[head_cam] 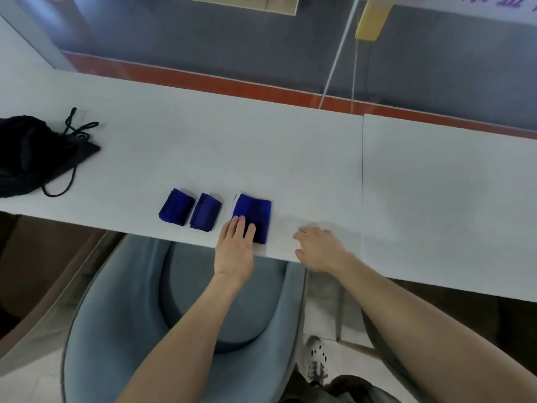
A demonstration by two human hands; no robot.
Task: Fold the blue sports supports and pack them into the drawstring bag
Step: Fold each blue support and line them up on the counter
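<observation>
While the left hand [235,248] is laid flat on the near part of a folded blue fabric sports support [255,209], its fingers are stretched straight and pressed on the cloth, so that nothing is gripped by it. That support, the widest of three, is seen close to the near edge of the long white table [261,146], and a thin white edge is shown along its far left corner. Just to its left, two smaller folded pieces are set side by side, the middle blue support [205,212] and the leftmost blue support [176,207], near each other but not touching, each slightly tilted. The right hand [318,248] is held at the table's near edge to the right of the widest support, apart from it, with fingers loosely spread and nothing grasped; whether the tabletop is touched by it cannot be told. Well apart from the supports, at the far left of the table, a black fabric drawstring bag [32,158] is slumped, partly cut off at the left of the view, and its black drawstring cord [80,129] is trailed in loops on the tabletop beside it. A thin dark seam [362,158] is seen running from far to near across the table on the right. Below the near edge, a grey upholstered chair [122,315] is placed under the left forearm, and a white shoe [316,359] is seen on the floor to its right. Beyond the far edge, a red strip [203,80] is seen, and a yellow block [372,21] with white cords [337,59] beside it.
</observation>
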